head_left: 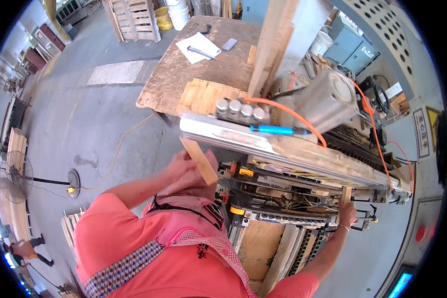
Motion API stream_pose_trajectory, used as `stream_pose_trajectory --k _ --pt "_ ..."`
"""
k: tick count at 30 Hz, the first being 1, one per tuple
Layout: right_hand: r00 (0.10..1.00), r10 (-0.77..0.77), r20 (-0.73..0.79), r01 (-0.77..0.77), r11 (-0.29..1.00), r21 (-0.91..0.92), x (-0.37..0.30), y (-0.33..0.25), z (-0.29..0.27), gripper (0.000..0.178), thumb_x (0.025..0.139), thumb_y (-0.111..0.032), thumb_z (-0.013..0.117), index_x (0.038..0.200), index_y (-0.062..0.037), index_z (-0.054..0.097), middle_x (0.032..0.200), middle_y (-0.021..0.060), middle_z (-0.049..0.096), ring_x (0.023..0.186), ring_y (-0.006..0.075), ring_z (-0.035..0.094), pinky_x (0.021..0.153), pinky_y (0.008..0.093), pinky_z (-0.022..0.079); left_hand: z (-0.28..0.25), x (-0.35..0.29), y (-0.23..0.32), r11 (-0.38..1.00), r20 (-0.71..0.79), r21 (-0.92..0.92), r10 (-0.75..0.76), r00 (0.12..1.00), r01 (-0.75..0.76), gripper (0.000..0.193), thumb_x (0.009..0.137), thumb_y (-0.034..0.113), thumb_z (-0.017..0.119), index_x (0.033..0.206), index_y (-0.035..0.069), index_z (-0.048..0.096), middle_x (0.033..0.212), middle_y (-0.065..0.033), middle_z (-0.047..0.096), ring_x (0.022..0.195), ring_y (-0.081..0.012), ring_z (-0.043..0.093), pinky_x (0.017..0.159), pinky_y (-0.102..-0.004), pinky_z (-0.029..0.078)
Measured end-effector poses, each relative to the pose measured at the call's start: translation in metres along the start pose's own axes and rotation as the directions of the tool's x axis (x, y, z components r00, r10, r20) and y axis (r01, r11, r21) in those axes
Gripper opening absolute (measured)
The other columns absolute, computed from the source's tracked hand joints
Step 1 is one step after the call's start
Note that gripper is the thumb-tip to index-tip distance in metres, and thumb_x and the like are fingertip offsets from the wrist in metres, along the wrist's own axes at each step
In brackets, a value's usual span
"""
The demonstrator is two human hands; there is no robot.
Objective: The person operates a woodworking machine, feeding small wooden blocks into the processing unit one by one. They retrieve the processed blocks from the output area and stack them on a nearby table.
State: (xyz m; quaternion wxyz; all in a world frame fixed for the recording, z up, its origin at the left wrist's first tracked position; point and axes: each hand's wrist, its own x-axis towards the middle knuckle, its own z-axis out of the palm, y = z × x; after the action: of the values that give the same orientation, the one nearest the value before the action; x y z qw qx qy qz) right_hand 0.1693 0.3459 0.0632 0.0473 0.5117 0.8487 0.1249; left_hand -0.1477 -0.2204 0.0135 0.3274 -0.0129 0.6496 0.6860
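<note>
My left hand (180, 165) is closed on a short flat wooden board (199, 162), held tilted in front of my chest at the left end of the machine. Out to the right, my right hand (347, 213) grips a small wooden piece (346, 194) at the machine's right end, its far end close under the long metal beam (283, 158). Between the hands run the machine's dark rails (278, 191), with orange-yellow blocks (246, 172) near the left end. Part of the left fingers is hidden behind the board.
Beyond the beam stands a brown table (171, 74) with a row of wooden strips (208, 94) and white paper (197, 48). Orange hoses (295, 118) loop over the machine beside a large motor (330, 97). At left, a floor fan (17, 176) trails a cable; another person stands farther off.
</note>
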Motion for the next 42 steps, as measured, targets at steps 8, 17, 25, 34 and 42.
stream_pose_trajectory --k 8,17,25,34,42 --pt "0.979 -0.007 -0.202 0.039 0.987 0.156 -0.084 -0.034 -0.011 0.043 0.079 -0.03 0.065 0.109 -0.0006 0.058 0.106 0.0211 0.059 0.1 0.0363 0.054 0.089 0.0441 0.043 -0.175 0.2 0.013 0.94 -0.45 0.337 0.203 0.87 -0.045 0.035 0.088 0.024 0.057 0.116 0.003 0.059 0.087 -0.0018 0.064 0.077 -0.0078 0.056 0.067 -0.0253 0.046" --pt "0.962 0.154 0.224 -0.214 0.938 0.273 -0.236 -0.053 -0.023 0.021 0.074 -0.023 0.067 0.086 -0.0061 0.065 0.076 0.0162 0.065 0.07 0.0315 0.063 0.063 0.0395 0.049 -0.213 0.373 -0.042 0.984 -0.523 0.179 0.099 0.846 -0.004 0.031 0.083 0.026 0.06 0.104 0.004 0.067 0.09 -0.008 0.068 0.079 -0.0128 0.062 0.069 -0.0282 0.049" --pt "0.934 0.228 0.274 -0.327 0.852 0.408 -0.319 -0.079 -0.044 0.018 0.07 -0.016 0.073 0.075 -0.0027 0.063 0.062 0.0077 0.062 0.057 0.0195 0.059 0.054 0.0327 0.046 -0.196 0.394 -0.053 0.968 -0.5 0.247 0.161 0.851 -0.039 0.029 0.081 0.023 0.06 0.104 0.007 0.067 0.09 -0.0098 0.068 0.084 -0.0187 0.064 0.074 -0.0315 0.049" --pt "0.949 0.188 0.252 -0.284 0.857 0.43 -0.336 -0.083 -0.022 0.02 0.067 -0.016 0.074 0.08 -0.0026 0.065 0.065 0.0106 0.065 0.062 0.0201 0.063 0.057 0.0328 0.048 -0.219 0.417 -0.084 0.999 -0.524 0.029 0.05 0.85 -0.041 0.028 0.081 0.024 0.06 0.103 0.007 0.067 0.092 -0.0087 0.068 0.084 -0.0172 0.064 0.075 -0.0308 0.049" --pt "0.943 0.177 0.28 -0.283 0.871 0.401 -0.332 -0.097 -0.037 0.024 0.067 -0.019 0.075 0.082 -0.0026 0.065 0.071 0.0122 0.066 0.065 0.0256 0.064 0.061 0.0374 0.048 -0.199 0.382 -0.049 0.985 -0.528 0.171 0.094 0.844 -0.002 0.029 0.082 0.023 0.06 0.104 0.006 0.066 0.095 -0.0095 0.068 0.087 -0.0168 0.063 0.076 -0.0303 0.048"
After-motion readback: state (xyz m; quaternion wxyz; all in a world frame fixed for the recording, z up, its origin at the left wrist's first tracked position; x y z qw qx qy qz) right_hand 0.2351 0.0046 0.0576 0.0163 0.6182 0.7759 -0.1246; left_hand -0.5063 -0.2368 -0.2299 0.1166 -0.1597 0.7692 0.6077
